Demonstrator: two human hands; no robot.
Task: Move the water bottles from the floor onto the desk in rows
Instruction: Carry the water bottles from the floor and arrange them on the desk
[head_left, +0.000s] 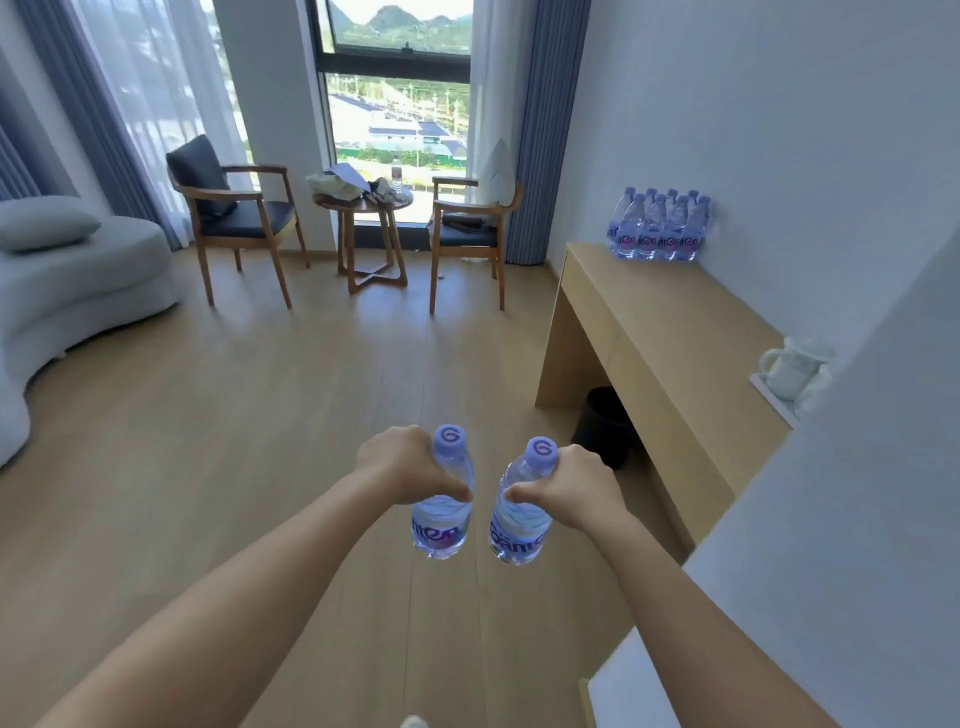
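Observation:
My left hand (402, 465) grips a clear water bottle (444, 519) with a lilac cap by its upper body. My right hand (579, 486) grips a second, matching bottle (517, 530) the same way. Both bottles hang upright above the wooden floor, close side by side, well left of the desk. The light wooden desk (670, 332) runs along the right wall. At its far end several matching bottles (657, 226) stand packed in rows against the wall.
A white kettle and cups on a tray (792, 371) sit on the desk's near end. A black bin (605, 426) stands under the desk. Two wooden chairs (234, 218) and a round side table (371, 234) stand by the window. A grey sofa (67, 280) lies at left.

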